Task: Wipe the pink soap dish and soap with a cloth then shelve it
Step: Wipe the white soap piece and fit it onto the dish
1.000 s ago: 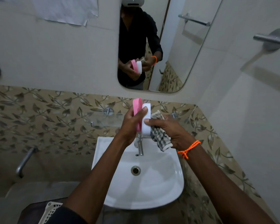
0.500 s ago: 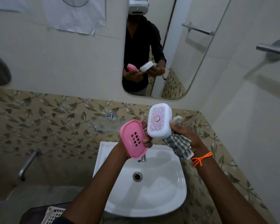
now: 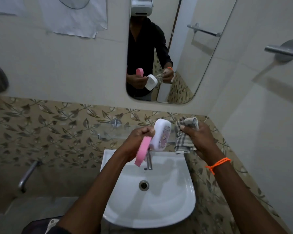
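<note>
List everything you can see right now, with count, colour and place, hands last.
soap dish tray: 1, pink, left hand, over the basin
soap dish lid: 1, white with pink print, left hand
cloth: 1, grey checked, right hand
basin: 1, white, below the hands
tap: 1, chrome, basin's back edge
mirror: 1, wall above basin
towel bar: 1, chrome, right wall
wrist thread: 1, orange, right wrist
left hand: grips tray and lid
right hand: grips cloth
</note>
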